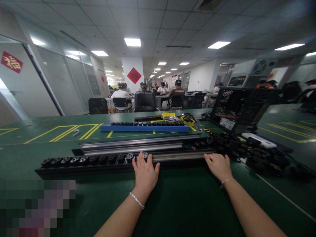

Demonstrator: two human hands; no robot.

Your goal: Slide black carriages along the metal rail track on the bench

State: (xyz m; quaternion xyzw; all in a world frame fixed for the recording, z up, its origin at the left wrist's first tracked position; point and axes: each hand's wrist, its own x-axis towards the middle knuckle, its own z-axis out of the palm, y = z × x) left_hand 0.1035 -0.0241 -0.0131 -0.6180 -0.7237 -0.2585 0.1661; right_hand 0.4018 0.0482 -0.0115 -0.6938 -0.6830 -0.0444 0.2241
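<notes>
A long black rail (pixel 177 158) with a metallic strip lies across the green table in front of me. Small black parts with silvery tops (pixel 84 160) stand in a row along its left half. My left hand (pixel 146 174) rests over the rail's middle, fingers spread, touching the right end of that row; one silvery-topped part shows between the fingers. At the rail's right end, my right hand (pixel 220 167) has its thumb and bent fingers against the rail, gripping it; some fingertips are hidden. Metal-faced rails (pixel 133 144) lie just behind.
A blue rail (pixel 144 128) with black parts lies farther back. Near it are a metal dish (pixel 170 118) and a yellow tray (pixel 168 114). Loose black parts (pixel 265 161) pile up at right, before an open computer case (pixel 242 108). People (pixel 120 93) sit at desks beyond.
</notes>
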